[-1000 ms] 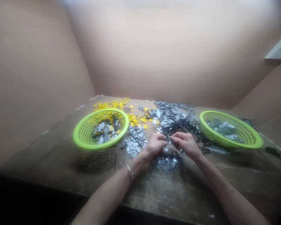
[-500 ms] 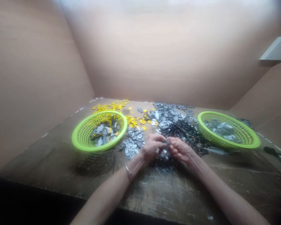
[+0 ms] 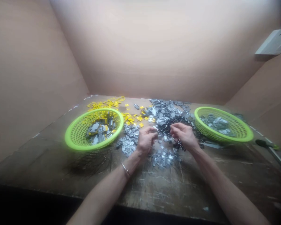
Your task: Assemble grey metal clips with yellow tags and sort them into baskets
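My left hand (image 3: 146, 139) is closed in a pinch between the grey flat pieces and the black parts. Whatever its fingertips hold is too small to make out. My right hand (image 3: 184, 135) hovers by the pile of small black parts (image 3: 165, 127), thumb and fingers drawn together, and any piece in them cannot be made out. Small silvery metal pieces (image 3: 163, 156) lie on the table below and between both hands. To the left of my left hand is a heap of light-grey flat pieces (image 3: 128, 142).
A lime-green basket (image 3: 70, 142) at left holds grey and yellow parts; another lime-green basket (image 3: 247, 136) at right holds grey parts. Yellow frames (image 3: 107, 103) and grey plates (image 3: 168, 111) are spread at the back. A dark-headed tool (image 3: 262, 143) lies far right.
My hands were together at one small grey part; now they are apart, the right one moved toward the black parts. The silvery pieces beneath are more exposed. The view has shifted slightly.
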{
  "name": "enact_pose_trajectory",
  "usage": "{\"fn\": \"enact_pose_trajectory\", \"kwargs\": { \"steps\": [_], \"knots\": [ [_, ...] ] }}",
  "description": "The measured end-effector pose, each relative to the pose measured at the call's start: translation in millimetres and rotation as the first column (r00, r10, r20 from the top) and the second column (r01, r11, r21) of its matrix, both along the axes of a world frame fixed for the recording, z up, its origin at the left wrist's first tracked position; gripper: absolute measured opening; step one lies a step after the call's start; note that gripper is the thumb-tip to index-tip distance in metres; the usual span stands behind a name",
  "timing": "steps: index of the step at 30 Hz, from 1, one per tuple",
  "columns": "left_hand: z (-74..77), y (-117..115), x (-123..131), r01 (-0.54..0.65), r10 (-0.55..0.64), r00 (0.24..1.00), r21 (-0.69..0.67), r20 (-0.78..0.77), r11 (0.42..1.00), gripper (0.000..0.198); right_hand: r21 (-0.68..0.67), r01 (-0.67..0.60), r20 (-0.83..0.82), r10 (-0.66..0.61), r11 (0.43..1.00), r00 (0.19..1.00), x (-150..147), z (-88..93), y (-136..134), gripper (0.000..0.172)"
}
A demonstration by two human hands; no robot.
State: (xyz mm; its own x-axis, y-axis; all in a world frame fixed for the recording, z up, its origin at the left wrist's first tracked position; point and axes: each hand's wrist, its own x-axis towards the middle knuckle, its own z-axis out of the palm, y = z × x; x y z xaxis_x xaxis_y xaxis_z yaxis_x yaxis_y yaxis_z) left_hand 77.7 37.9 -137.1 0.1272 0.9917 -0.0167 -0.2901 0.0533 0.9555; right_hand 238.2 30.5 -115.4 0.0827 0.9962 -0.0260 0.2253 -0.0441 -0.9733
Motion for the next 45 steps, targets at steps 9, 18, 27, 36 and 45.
{"fn": "enact_pose_trajectory", "kwargs": {
  "steps": [9, 18, 27, 36, 45],
  "knots": [
    [-1.4, 5.9, -3.9, -0.046, 0.039, 0.998, -0.125, -0.056, 0.991, 0.015, 0.146, -0.248, 0.834, 0.016, 0.958, 0.551, 16.7, -26.2, 10.0, 0.017],
    [-4.7, 1.5, 0.2, 0.108, -0.141, 0.978, -0.204, -0.151, 0.973, 0.032, 0.156, -0.299, 0.912, -0.021, 0.941, 0.411, 10.4, -33.4, 8.2, 0.019],
    [-5.8, -1.0, -0.5, 0.22, -0.257, 0.957, -0.241, -0.133, 0.945, 0.037, 0.178, -0.128, 0.646, -0.018, 0.976, 0.763, 13.4, -25.3, 9.2, 0.018],
    [-2.7, -2.5, 0.9, 0.228, -0.262, 0.959, -0.261, -0.103, 0.938, 0.036, 0.1, -0.068, 0.286, 0.037, 0.993, 0.958, 6.8, -19.2, 3.9, 0.025],
    [-1.8, -7.3, 4.4, 0.203, -0.197, 0.979, -0.313, 0.05, 0.928, 0.05, 0.476, -0.403, 0.67, -0.025, 0.782, 0.742, -12.8, -31.1, -6.8, 0.042]
  ]
}}
